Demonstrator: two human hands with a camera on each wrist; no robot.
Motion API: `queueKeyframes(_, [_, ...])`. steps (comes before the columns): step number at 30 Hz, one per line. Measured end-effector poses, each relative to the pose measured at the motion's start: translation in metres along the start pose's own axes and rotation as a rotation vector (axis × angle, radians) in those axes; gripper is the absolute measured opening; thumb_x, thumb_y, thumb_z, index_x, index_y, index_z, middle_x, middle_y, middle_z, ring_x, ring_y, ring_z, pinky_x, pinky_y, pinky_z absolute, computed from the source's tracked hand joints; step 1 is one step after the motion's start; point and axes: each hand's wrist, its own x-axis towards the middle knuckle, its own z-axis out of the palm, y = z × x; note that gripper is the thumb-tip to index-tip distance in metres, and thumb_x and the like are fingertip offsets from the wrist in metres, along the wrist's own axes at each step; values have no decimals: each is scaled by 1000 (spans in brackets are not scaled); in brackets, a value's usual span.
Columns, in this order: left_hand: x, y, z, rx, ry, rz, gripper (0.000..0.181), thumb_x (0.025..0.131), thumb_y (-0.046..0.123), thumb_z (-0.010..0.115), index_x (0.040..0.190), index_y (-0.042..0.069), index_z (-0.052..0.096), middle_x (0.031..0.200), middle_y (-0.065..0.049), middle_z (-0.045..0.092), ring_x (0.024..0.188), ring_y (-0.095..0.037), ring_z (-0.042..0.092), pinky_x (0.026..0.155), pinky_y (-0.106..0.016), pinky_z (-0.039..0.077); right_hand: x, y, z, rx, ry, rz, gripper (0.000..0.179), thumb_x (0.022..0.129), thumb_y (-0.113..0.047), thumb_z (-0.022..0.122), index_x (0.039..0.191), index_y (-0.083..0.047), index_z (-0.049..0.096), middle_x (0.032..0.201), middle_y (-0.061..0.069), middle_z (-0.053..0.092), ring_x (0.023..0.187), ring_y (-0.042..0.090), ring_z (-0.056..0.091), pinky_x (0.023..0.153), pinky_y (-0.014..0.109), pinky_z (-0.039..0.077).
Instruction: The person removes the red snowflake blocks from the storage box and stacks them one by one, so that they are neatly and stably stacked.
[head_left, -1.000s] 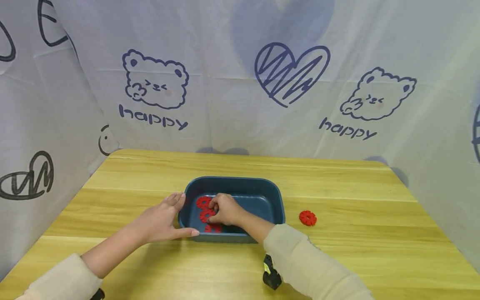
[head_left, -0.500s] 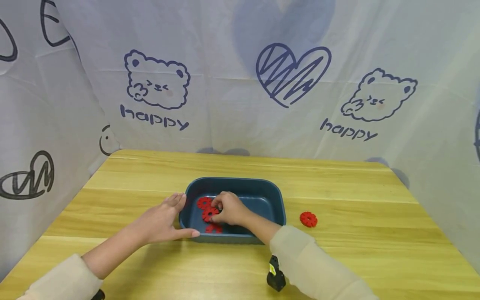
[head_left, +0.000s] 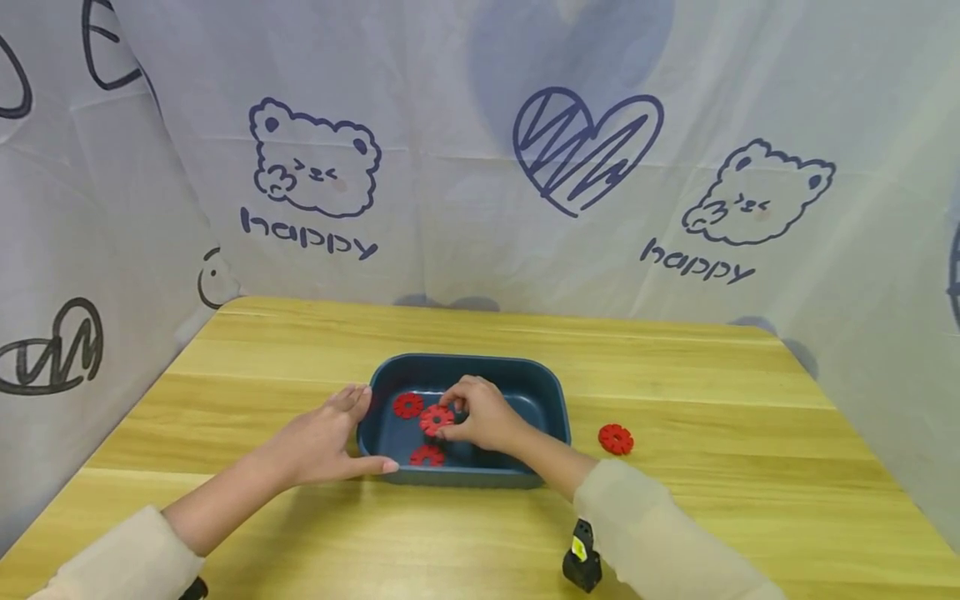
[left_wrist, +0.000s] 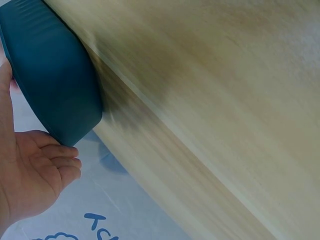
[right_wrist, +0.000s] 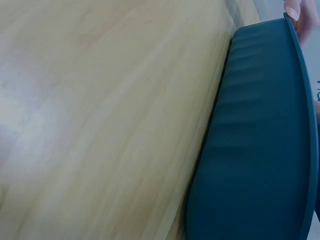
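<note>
In the head view my right hand (head_left: 487, 415) pinches a red notched plastic disc (head_left: 437, 420) between thumb and fingers, inside a dark blue-green rectangular bin (head_left: 525, 363). Two similar pieces, a red disc (head_left: 408, 406) near the back left and a partly hidden red disc (head_left: 427, 456) by the front wall, lie on the bin's floor. My left hand (head_left: 327, 437) rests at the bin's left end, its thumb stretched along the front rim and its fingers against the left side. Seen from the left wrist, the left hand (left_wrist: 37, 170) touches the bin's outer wall (left_wrist: 55, 75).
Right of the bin, a red notched disc (head_left: 616, 439) lies on the wooden table (head_left: 720, 500). White cloth (head_left: 450, 200) with drawn bears and hearts hangs behind and beside the table. A black device (head_left: 582, 560) is by the right sleeve.
My right hand has lifted the middle red disc from the bin's floor and moved it slightly to the right. The left hand has stayed at the bin's left end.
</note>
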Motion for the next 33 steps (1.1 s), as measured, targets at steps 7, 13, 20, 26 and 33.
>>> queueKeyframes(7, [0,1,1,-5,21,5,105,75,70,57,137,-11,35,143,-31,33,132,-47,33,95,-56,42,-10,3,-10,9,52,-10,31,73,-18,79,98,-4,68,78,1,51,72,12,42,64,20,37])
queueKeyframes(13, [-1,0,3,6,30,7,104,75,69,58,137,-12,36,142,-31,34,132,-46,33,95,-56,43,-17,8,-17,10,87,-32,32,73,-18,78,99,-3,68,80,7,54,74,19,47,65,21,39])
queueKeyframes(20, [0,2,3,5,33,6,105,74,69,58,137,-11,36,142,-31,36,131,-47,34,94,-56,43,-27,15,-24,-17,133,-53,31,73,-17,79,98,-3,68,80,7,54,74,21,48,65,22,40])
queueKeyframes(26, [0,2,3,3,33,1,104,74,69,58,137,-12,36,142,-30,35,131,-47,34,94,-56,43,-37,20,-28,-36,183,-61,31,72,-16,80,98,-4,68,79,6,54,76,22,49,67,23,43])
queueKeyframes(33, [0,2,3,8,26,4,105,74,70,57,137,-11,36,142,-30,35,131,-47,34,94,-56,43,-46,25,-36,-39,225,-73,30,73,-15,79,98,-4,67,80,7,54,77,21,48,68,25,44])
